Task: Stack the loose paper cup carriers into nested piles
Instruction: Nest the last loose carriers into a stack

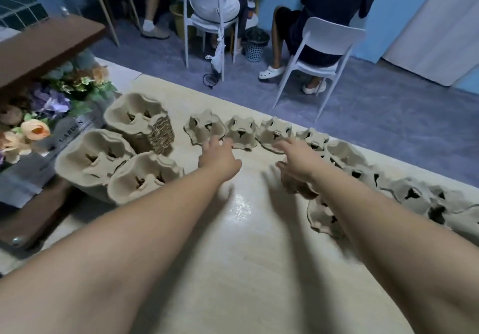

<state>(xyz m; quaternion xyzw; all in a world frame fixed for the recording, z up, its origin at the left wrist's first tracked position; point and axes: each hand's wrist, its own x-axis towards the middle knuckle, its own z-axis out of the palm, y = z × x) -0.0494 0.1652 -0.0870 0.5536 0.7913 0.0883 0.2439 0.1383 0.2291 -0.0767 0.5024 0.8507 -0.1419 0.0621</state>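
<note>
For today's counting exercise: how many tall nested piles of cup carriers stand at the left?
3: far pile, near-left pile, near-right pile. None looks hidden.

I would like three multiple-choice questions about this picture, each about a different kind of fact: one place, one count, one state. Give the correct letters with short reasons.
1. Where do the nested piles of carriers stand?
A. on the left of the table, beside the flowers
B. on a white chair
C. on the floor

2. How many white chairs are in the background?
A. none
B. two
C. five

3. What are the hands doing?
A. both reach with spread fingers toward the loose carriers
B. both rest in the lap
C. both carry one tall pile

Answers:
1 A: the piles sit on the table next to the flowers.
2 B: one white chair and another.
3 A: the left hand and right hand stretch toward the row of loose carriers, holding nothing.
</note>
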